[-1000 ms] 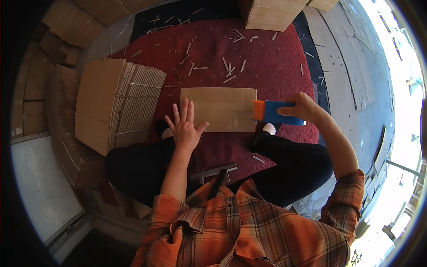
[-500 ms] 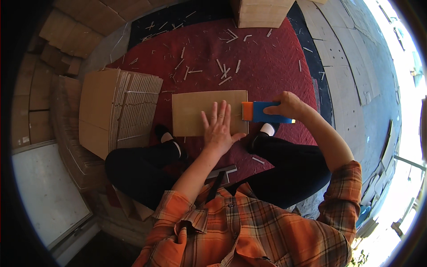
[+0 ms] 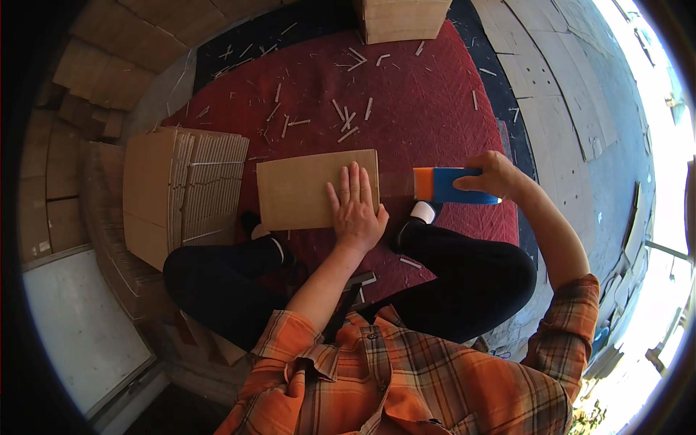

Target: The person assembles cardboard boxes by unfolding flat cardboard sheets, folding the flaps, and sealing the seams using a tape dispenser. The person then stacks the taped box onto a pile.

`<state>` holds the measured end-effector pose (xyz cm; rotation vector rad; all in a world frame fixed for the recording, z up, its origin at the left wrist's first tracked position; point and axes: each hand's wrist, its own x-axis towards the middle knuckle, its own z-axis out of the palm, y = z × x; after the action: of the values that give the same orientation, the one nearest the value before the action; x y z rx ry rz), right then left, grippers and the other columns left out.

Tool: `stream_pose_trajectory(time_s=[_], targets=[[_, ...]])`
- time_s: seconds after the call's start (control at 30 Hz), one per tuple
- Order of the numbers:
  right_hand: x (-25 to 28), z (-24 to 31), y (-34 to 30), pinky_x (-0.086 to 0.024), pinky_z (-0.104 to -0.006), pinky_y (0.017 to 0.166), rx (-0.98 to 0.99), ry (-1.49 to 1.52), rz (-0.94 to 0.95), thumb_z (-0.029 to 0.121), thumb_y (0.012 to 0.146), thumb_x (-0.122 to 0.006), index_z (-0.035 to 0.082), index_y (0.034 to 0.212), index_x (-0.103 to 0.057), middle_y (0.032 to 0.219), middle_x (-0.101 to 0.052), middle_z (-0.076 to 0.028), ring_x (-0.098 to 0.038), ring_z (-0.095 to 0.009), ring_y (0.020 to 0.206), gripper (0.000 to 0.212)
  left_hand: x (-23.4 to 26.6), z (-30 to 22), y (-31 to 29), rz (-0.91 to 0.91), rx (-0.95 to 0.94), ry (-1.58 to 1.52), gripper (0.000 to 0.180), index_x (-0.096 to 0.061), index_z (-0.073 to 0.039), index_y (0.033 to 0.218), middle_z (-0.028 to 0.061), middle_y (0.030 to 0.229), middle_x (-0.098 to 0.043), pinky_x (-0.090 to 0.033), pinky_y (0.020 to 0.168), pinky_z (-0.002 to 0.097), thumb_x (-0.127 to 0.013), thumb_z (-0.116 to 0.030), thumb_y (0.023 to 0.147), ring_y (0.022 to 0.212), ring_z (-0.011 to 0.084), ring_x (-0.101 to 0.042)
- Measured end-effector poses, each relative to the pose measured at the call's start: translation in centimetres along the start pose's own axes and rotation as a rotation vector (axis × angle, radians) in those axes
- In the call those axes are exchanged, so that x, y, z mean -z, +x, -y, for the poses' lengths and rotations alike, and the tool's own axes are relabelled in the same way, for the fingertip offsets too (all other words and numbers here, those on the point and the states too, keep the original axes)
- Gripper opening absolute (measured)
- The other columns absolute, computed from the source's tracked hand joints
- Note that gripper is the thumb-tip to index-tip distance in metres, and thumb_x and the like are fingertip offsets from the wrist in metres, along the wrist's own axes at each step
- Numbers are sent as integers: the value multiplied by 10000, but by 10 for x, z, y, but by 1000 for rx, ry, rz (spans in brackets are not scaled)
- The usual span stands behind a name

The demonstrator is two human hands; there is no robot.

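A small brown cardboard box [image 3: 293, 192] lies in front of me on the red cloth. My left hand [image 3: 355, 214] rests flat on its right part, fingers stretched out and fairly close together. To the right of the box, my right hand [image 3: 493, 180] grips a blue and orange tape dispenser [image 3: 442, 185] by its blue body, the orange end facing the box. A see-through strip of tape [image 3: 396, 185] spans the gap between the box's right edge and the dispenser.
A strapped stack of flattened cardboard boxes [image 3: 210, 188] stands at the left. Another cardboard box [image 3: 402, 20] sits at the far edge of the red cloth [image 3: 435, 94]. Cardboard scraps [image 3: 348, 119] are scattered over the cloth. My legs bend around the work spot.
The tape dispenser has moved right, away from the box edge, drawing out a strip of tape. My left hand stays flat on the box. The whole view has shifted slightly.
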<state>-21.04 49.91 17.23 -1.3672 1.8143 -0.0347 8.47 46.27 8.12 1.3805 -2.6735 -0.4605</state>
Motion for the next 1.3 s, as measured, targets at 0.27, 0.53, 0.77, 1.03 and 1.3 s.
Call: stream_pose_trajectory(time_s=[0.27, 0.53, 0.77, 1.03, 1.3], targets=[[-32, 0, 32, -535, -398, 828, -176, -130, 41, 519, 772, -698, 70, 1032, -738, 941, -706, -173, -686, -308, 919, 520, -3, -2, 1, 3, -1, 18, 884, -228, 48, 1486, 199, 1582, -177, -40, 1172, 564, -627, -321, 788, 1477, 347, -126], [-65, 37, 76, -537, -386, 829, -134, -177, 40, 521, 744, -699, 77, 979, -745, 937, -711, -154, -688, -296, 933, 504, -3, -2, 3, -6, -7, 10, 884, -236, 51, 1481, 201, 1578, -188, -37, 1170, 565, -625, -335, 787, 1474, 354, -133], [-49, 88, 95, -544, -352, 850, -175, -340, 90, 426, 740, -697, 72, 1042, -729, 1021, -717, -131, -690, -259, 996, 466, -1, -3, 2, -30, -31, 14, 878, -257, 69, 1466, 218, 1565, -211, -56, 1165, 569, -624, -339, 781, 1467, 363, -154], [-46, 103, 106, -547, -369, 849, -195, -370, 138, 473, 707, -705, 52, 1029, -729, 1037, -709, -152, -691, -278, 992, 531, 4, -1, 1, -37, -9, 34, 842, -301, 33, 1466, 197, 1571, -217, -75, 1164, 570, -619, -363, 794, 1464, 340, -179], [-57, 100, 107, -545, -374, 852, -137, -373, 172, 437, 735, -656, 56, 1027, -730, 1033, -707, -172, -687, -288, 1000, 485, 5, 0, 2, -26, -1, 29, 861, -279, 30, 1477, 199, 1571, -216, -69, 1164, 571, -615, -373, 794, 1466, 339, -176]])
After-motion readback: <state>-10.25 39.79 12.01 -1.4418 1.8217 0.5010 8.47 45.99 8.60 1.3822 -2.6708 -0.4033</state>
